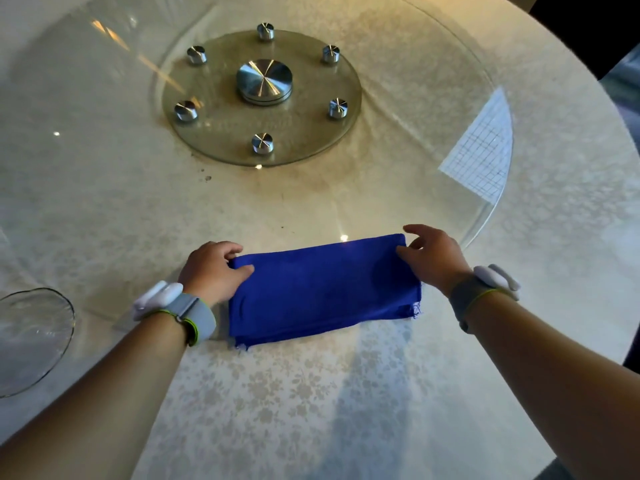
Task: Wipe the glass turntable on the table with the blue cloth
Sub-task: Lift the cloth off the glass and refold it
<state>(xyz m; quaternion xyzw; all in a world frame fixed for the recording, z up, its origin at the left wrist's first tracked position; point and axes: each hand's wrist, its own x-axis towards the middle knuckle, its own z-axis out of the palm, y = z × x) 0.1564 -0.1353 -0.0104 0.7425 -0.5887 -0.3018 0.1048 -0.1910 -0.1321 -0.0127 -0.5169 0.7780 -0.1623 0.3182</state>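
The large round glass turntable [415, 133] covers most of the table, with a metal hub [264, 81] and several metal studs on a smaller glass disc at its centre. A folded blue cloth [322, 289] lies flat at the turntable's near rim. My left hand [211, 271] grips the cloth's left end, thumb on top and fingers curled round the far corner. My right hand [436, 258] is at the cloth's right end with its fingers spread, and the thumb touches the cloth's edge. Both wrists wear grey bands with white devices.
A white floral tablecloth [311, 410] covers the round table under the glass. A clear glass plate [31, 341] sits at the near left. A bright window reflection [481, 150] shows on the turntable's right side. Dark specks lie near the centre disc.
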